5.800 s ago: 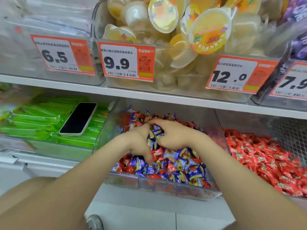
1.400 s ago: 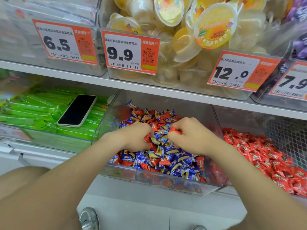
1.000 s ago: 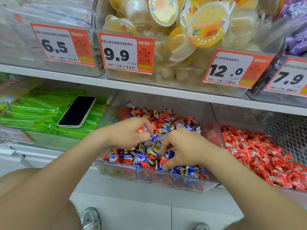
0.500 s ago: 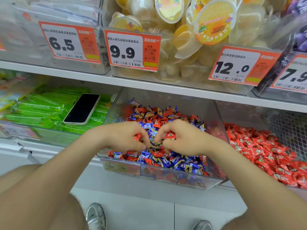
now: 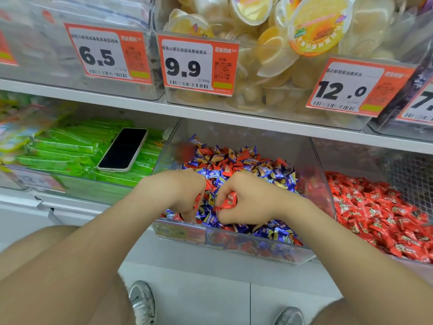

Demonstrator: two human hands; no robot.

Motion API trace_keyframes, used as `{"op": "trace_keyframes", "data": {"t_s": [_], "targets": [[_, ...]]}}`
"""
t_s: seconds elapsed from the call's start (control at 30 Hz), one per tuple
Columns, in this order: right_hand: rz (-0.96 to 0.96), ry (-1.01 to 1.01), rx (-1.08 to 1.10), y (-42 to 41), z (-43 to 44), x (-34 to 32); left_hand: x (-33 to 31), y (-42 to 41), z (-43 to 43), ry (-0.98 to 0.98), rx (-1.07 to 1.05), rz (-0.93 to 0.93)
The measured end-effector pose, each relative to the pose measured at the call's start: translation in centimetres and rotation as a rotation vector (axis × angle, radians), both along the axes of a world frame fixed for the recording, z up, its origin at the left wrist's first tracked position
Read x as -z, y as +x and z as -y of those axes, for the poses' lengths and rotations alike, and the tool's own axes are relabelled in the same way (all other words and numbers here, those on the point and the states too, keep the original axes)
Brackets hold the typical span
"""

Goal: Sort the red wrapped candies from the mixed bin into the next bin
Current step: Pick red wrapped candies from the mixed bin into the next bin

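phone [image 5: 123, 150] on green packs [image 5: 68, 146]; jelly cups [image 5: 281, 43] above; price tags [image 5: 198, 65]

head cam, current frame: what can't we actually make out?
Head view only.
Count of red candies gripped by left hand and right hand: curled fingers hide the palms.
Rightmost price tag: cut off by the right edge, only a 7 shows.
Front label of the mixed bin: blurred.
Small print on the 6.5 tag: too small.
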State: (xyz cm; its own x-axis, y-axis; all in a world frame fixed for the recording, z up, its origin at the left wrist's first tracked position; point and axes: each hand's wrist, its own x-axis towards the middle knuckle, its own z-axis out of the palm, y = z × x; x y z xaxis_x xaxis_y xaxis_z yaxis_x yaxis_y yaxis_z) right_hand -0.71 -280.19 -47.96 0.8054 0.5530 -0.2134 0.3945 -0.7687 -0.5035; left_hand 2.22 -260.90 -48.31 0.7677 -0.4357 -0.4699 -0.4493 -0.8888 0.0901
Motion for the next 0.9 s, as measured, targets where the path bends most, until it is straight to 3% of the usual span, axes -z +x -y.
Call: {"op": "trace_keyframes", "data": {"t_s": [0.17,0.27,0.37,0.5,0.57,0.67,0.73,0.8,0.9], "targets": [[-0.015,0.159,0.27,0.0,0.9,-1.2,-0.8,-0.4,-0.7,-0.21,-0.024,0.026],[-0.105,0.328,0.439,-0.5,1.7,-1.7,-1.7,-1.0,-0.8,-0.442,-0.096,0.093],[-0.117,0.498,0.582,-1.6,2.6,-2.1,-2.4,-1.8,-0.3,-0.809,-0.257,-0.025],[-0.112,0.635,0.678,-2.8,4.4,-2.3,-2.5,-3.0,1.9,-1.028,-0.416,-0.167],[0.034,0.572,0.657,-3.4,5.6,-2.5,-2.3,-3.3,3.5,-1.087,-0.428,-0.197],[0.396,0.245,0.695,-4.4,8.4,-2.7,-2.3,-3.9,6.1,-1.15,-0.433,-0.212],[0.509,0.109,0.793,-4.9,11.3,-2.7,-2.4,-4.4,8.1,-1.179,-0.412,-0.226],[0.431,0.06,0.874,-5.1,14.8,-2.7,-2.4,-4.9,10.2,-1.16,-0.354,-0.175],[0.121,0.13,0.897,-5.9,19.7,-3.0,-2.2,-5.6,13.7,-1.034,-0.152,0.152]]}}
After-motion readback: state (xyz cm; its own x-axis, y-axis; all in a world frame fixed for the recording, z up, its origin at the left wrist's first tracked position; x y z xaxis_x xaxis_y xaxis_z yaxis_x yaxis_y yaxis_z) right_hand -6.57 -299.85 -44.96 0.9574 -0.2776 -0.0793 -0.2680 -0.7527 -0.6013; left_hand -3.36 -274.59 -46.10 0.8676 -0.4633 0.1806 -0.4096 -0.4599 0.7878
